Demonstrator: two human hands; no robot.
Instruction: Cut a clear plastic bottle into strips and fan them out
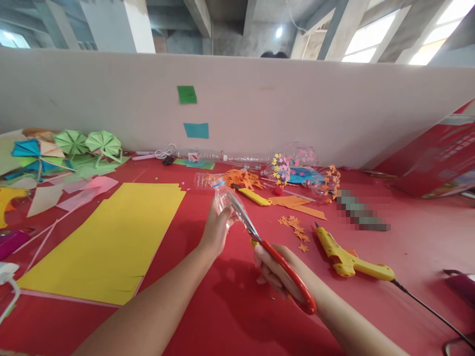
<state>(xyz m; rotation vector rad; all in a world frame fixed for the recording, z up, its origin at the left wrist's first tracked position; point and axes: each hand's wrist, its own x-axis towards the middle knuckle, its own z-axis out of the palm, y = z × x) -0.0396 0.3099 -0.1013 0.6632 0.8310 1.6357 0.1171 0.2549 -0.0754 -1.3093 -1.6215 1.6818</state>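
The left hand (216,227) grips a clear plastic bottle piece (223,199), its neck pointing away from the person. Nearer the person and right of that piece, the right hand (276,267) grasps red-handled scissors (285,269), 1 pair, slanting forward-left to it. Far right of it, lettering on a red box (432,163) is unreadable.

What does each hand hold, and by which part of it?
Left hand: a clear plastic bottle, by its body. Right hand: red-handled metal scissors, by the handles.

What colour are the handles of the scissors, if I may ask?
The scissors' handles are red, seen best in the head view.
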